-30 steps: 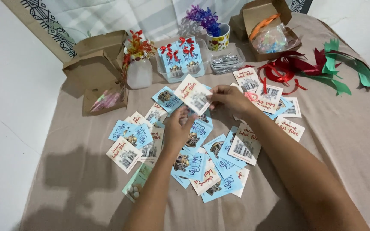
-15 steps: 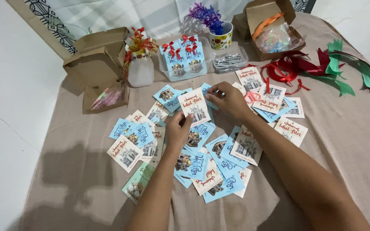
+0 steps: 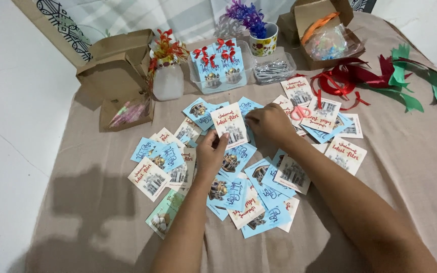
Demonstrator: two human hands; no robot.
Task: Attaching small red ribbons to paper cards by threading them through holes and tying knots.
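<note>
- Beige cloth (image 3: 405, 167) covers the bench, scattered with small blue and white cards (image 3: 259, 202).
- My left hand (image 3: 212, 151) pinches the near edge of a white card (image 3: 230, 125) between thumb and fingers, holding it up at the middle of the spread.
- My right hand (image 3: 269, 123) is just to the right, fingers curled together on the card's right edge.
- At the far side stand a clear tray (image 3: 222, 68) of blue cards with red bows and a white jar (image 3: 168, 81).
- On the far right lie red ribbons (image 3: 342, 81) and green ribbons (image 3: 416, 81).
- An open brown box (image 3: 115, 71) sits on the far left.
</note>
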